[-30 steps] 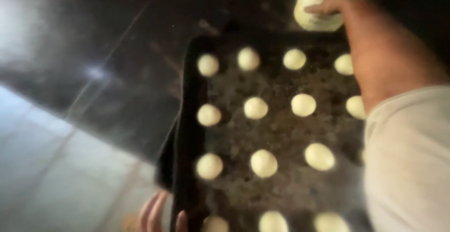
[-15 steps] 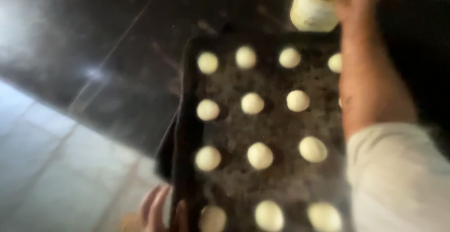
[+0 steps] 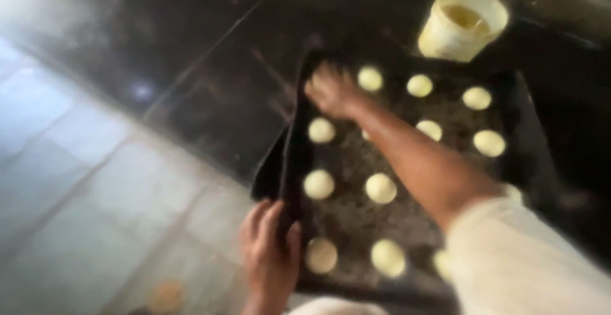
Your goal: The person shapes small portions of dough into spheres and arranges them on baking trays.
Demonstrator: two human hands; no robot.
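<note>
Head view shows, nearest to me, my left hand [image 3: 270, 258] closed on the near left edge of the tray [image 3: 289, 162], fingers curled over the rim. Tray is dark and lies on a dark counter [image 3: 210, 54], with its near part seeming to stand out over the pale floor [image 3: 83, 226]. On it are pale dough balls [image 3: 380, 188] in rows, apart from each other. My right arm goes across the tray, and my right hand [image 3: 331, 89] rests with bent fingers on the ball at the far left corner; if it grips or only presses, I cannot tell, the picture is blurred. Beyond the far edge stands a cream bucket [image 3: 461, 25], open, with yellowish content inside. To do this well, I think the left hand must keep the tray steady, and the right hand should press softly and evenly, so the ball does not touch its neighbour.
</note>
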